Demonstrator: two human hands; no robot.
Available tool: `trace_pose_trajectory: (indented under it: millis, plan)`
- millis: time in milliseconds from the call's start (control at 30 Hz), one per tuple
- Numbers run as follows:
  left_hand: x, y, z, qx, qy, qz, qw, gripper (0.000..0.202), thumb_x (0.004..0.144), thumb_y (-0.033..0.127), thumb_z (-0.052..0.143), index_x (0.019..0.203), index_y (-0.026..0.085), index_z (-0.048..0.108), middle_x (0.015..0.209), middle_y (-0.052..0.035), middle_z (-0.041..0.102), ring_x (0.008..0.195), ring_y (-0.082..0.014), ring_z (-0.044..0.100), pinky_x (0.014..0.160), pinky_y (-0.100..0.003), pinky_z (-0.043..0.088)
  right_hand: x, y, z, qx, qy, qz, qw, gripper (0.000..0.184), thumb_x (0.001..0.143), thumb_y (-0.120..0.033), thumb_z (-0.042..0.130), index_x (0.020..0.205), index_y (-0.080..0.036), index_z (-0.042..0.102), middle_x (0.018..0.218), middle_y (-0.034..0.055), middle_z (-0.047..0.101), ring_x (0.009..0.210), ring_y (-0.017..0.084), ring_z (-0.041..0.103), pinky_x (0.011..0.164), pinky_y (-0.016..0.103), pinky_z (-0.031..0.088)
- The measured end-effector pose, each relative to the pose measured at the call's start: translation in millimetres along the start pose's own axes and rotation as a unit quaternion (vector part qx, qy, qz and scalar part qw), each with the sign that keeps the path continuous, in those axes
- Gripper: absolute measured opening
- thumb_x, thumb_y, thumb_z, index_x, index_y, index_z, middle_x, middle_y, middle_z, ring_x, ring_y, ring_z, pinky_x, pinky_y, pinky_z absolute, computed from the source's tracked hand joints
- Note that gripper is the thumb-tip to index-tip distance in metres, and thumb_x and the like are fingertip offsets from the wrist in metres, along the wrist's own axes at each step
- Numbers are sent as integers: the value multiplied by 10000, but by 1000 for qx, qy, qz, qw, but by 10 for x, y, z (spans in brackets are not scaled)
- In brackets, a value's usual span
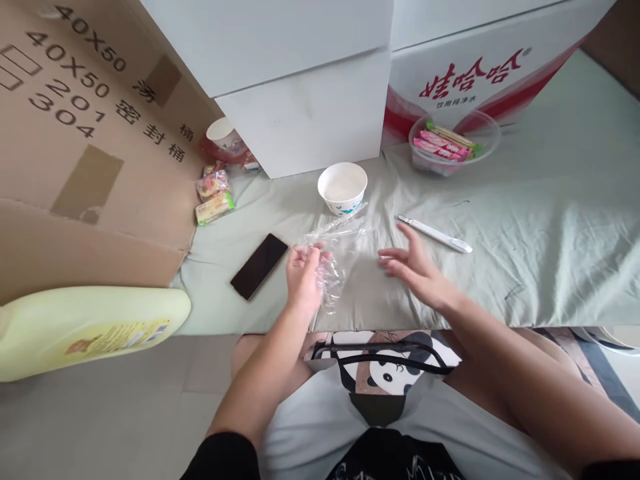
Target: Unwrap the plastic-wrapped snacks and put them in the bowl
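My left hand [305, 270] is closed on a crumpled sheet of clear plastic film [333, 273], which spreads up towards a white paper bowl [343, 187] with blue marks. My right hand [413, 267] is apart from the film, its fingers spread and nothing in them. Just beyond that hand lies a slim white utility knife [435, 233]. Left of my left hand, a dark phone [260, 267] rests flat on the cloth. What the bowl holds, if anything, I cannot make out.
White cartons [310, 107] stand behind the bowl. A clear plastic bowl [487, 137] of wrapped snacks sits at the back right. Small packaged snacks [215, 207] and a paper cup [223, 137] are at the left, beside a brown cardboard box [100, 220]. A yellow bottle [125, 303] lies at the near left.
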State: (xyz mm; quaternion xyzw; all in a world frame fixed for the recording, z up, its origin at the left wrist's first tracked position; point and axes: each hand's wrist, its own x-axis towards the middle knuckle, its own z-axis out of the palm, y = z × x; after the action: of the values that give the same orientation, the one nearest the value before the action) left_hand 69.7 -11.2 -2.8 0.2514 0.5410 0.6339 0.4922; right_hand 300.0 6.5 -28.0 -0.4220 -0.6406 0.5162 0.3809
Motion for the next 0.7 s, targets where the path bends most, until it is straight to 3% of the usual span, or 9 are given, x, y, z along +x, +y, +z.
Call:
trace_pose_trajectory:
  millis: [67, 167, 267, 333, 433, 500, 567, 700]
  plan:
    - [-168, -133, 107, -5, -44, -11, 999, 574, 640, 502, 895, 764, 220, 411, 1085, -40, 766, 899, -175, 747, 784, -299, 568, 32, -2, 149, 81, -46, 16, 996, 803, 1011, -435, 531, 1634, -296, 45, 1157, 121, 728, 930, 215, 754, 824, 441, 645]
    - [-334, -258, 151, 34, -134, -35, 990, 562, 652, 524, 893, 823, 231, 445, 1077, -63, 767, 1003, -218, 745, 869, -340, 565, 65, -65, 254, 139, 22, 21, 990, 846, 1002, -394, 532, 1634, -290, -22, 1025, 71, 760, 886, 216, 768, 811, 430, 650]
    - [-291, -209, 98, 37, -154, -67, 985, 724, 627, 539, 902, 1123, 297, 433, 1078, -28, 755, 879, -193, 752, 784, -323, 561, 58, -131, 217, 106, 106, 22, 988, 771, 974, -308, 548, 1618, -264, 126, 916, 42, 768, 728, 197, 756, 703, 375, 638]
    - [-204, -120, 76, 45, -188, -115, 974, 940, 622, 553, 896, 1337, 353, 319, 1068, -12, 747, 820, -193, 757, 737, -318, 557, 34, -159, 165, 52, 80, 10, 995, 654, 962, -263, 528, 1568, -236, 283, 882, 37, 775, 655, 180, 738, 649, 344, 618]
    - [-118, -23, 114, 98, -260, -181, 944, 1081, 667, 464, 883, 1505, 355, 210, 866, 34, 728, 753, -195, 754, 711, -308, 546, -2, -192, 110, -60, -5, -42, 997, 508, 920, -187, 524, 1426, -217, 492, 861, 19, 786, 660, 158, 736, 674, 317, 600]
    - [-98, -7, 157, 123, -244, -191, 943, 1040, 698, 368, 864, 1524, 343, 233, 787, 52, 716, 688, -171, 733, 673, -280, 526, -11, -225, 97, -115, -30, -80, 990, 469, 900, -150, 515, 1362, -222, 554, 858, 2, 789, 663, 141, 732, 690, 298, 589]
    - [-75, -7, 174, 110, -195, -188, 956, 938, 701, 313, 851, 1478, 309, 325, 776, 45, 726, 629, -141, 698, 630, -249, 499, -9, -270, 100, -131, -27, -107, 985, 448, 900, -135, 502, 1330, -236, 580, 845, -13, 784, 639, 126, 721, 682, 281, 582]
    - [12, 29, 101, -36, -90, -157, 983, 765, 668, 250, 859, 1320, 294, 461, 774, 73, 701, 606, -87, 646, 614, -202, 474, 4, -354, 135, -108, 36, -129, 985, 324, 896, -120, 505, 1154, -253, 649, 804, -24, 767, 552, 111, 677, 602, 261, 566]
